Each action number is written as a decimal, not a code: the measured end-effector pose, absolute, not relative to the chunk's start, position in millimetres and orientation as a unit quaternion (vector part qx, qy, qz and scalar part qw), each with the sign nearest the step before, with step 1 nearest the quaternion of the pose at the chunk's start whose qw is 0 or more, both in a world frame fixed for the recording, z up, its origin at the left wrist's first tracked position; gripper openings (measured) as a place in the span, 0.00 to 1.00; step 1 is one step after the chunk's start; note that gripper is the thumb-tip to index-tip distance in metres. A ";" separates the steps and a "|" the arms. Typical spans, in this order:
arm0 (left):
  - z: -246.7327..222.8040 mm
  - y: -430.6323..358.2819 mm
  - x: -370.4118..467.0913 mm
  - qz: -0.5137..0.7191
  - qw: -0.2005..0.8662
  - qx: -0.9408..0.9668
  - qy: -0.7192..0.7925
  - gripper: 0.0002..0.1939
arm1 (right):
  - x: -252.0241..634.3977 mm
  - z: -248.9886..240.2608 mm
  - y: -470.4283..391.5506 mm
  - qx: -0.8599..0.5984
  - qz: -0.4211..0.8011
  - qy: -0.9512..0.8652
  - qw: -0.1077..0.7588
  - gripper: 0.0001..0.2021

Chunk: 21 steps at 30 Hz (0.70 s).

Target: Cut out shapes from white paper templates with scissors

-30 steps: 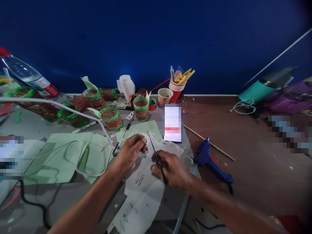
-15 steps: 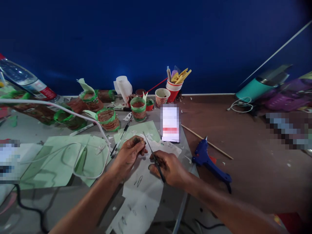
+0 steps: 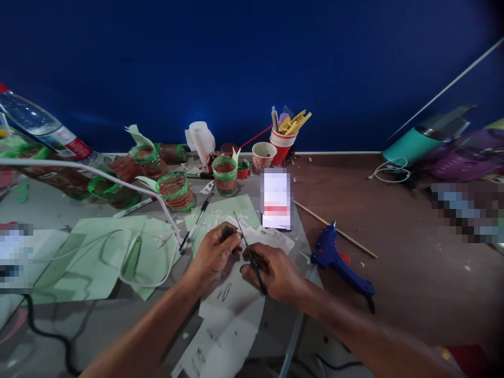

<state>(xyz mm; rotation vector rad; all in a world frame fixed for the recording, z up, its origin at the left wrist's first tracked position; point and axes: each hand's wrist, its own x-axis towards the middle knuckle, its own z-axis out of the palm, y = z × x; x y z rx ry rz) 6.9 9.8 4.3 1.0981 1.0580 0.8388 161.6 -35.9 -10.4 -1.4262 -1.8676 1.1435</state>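
Blue wall: (image 3: 252,68) it fills the far side, behind everything I work with.
Desk: (image 3: 409,278) brown to my right, covered in grey under my hands.
Green sheets: (image 3: 86,257) flat to my left, with a pale cable looping over them.
White sheet: (image 3: 232,331) beneath and between my hands, ragged along its edges, running toward me.
Glue gun: (image 3: 334,254) lying on its side, just beyond my right hand, and I am not touching it.
Right hand: (image 3: 270,270) fingers and thumb closed around the scissors, a firm working grip.
Left hand: (image 3: 216,247) fingertips pinched together just beside the blades; whether a small piece sits between them I cannot tell (my own fingers hide it).
Coated pots: (image 3: 176,191) grouped past my left hand, brown with green rims; some carry a pale green pointed piece at the rim, so I judge their coating mostly done.
Scissors: (image 3: 256,273) slim and dark, tips pointing away from me, above the sheet.
Drawn outlines: (image 3: 226,292) small narrow shapes on the white sheet, uncut, so cutting seems only partly done, with these left.
Paper scraps: (image 3: 216,214) scattered beyond my left hand, a sign, I think, that plenty has been trimmed.
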 end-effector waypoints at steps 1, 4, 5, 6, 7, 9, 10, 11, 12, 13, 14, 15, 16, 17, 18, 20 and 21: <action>4.6 9.6 6.8 0.370 0.641 0.484 0.467 0.10 | 161.6 -10.9 -36.0 -0.525 0.423 -0.691 0.261 0.04; 4.4 9.7 6.4 0.375 0.647 0.477 0.462 0.09 | 161.6 -12.0 -36.2 -0.520 0.424 -0.694 0.261 0.05; 4.2 9.9 6.3 0.378 0.650 0.472 0.460 0.09 | 161.6 -12.1 -36.2 -0.519 0.424 -0.695 0.260 0.05; 4.2 10.0 6.2 0.378 0.652 0.469 0.460 0.09 | 161.5 -12.1 -36.3 -0.518 0.425 -0.695 0.260 0.05; 4.3 10.1 6.2 0.378 0.654 0.467 0.460 0.09 | 161.4 -12.0 -36.4 -0.518 0.425 -0.695 0.260 0.05; 5.0 10.2 6.3 0.378 0.652 0.466 0.464 0.09 | 161.2 -12.0 -36.7 -0.521 0.425 -0.693 0.260 0.04; 5.4 10.1 6.3 0.376 0.650 0.468 0.466 0.08 | 161.2 -12.0 -36.9 -0.523 0.424 -0.693 0.258 0.04; 5.6 10.0 6.3 0.374 0.649 0.471 0.466 0.08 | 161.3 -12.2 -37.1 -0.524 0.422 -0.694 0.257 0.04; 5.7 9.9 6.3 0.374 0.648 0.472 0.466 0.08 | 161.5 -12.3 -37.3 -0.525 0.420 -0.695 0.255 0.04; 5.6 9.8 6.4 0.373 0.647 0.474 0.467 0.08 | 161.9 -12.5 -37.5 -0.524 0.419 -0.697 0.253 0.04; 5.4 9.8 6.4 0.371 0.647 0.476 0.467 0.08 | 162.3 -12.6 -37.6 -0.523 0.417 -0.700 0.252 0.04; 4.9 9.9 6.4 0.369 0.648 0.475 0.468 0.08 | 162.8 -12.6 -37.6 -0.522 0.415 -0.701 0.252 0.04; 4.5 10.0 6.4 0.368 0.650 0.472 0.468 0.08 | 163.3 -12.5 -37.6 -0.520 0.413 -0.704 0.252 0.04; 4.0 10.2 6.4 0.366 0.652 0.471 0.469 0.08 | 163.7 -12.3 -37.5 -0.519 0.409 -0.707 0.251 0.05; 3.7 10.5 6.4 0.365 0.652 0.470 0.469 0.08 | 164.0 -12.0 -37.4 -0.519 0.404 -0.710 0.251 0.05; 3.5 11.0 6.0 0.365 0.650 0.472 0.471 0.08 | 164.2 -11.1 -36.9 -0.521 0.398 -0.713 0.249 0.05; 3.6 11.3 5.7 0.365 0.647 0.473 0.473 0.08 | 164.0 -10.6 -36.6 -0.522 0.397 -0.712 0.250 0.05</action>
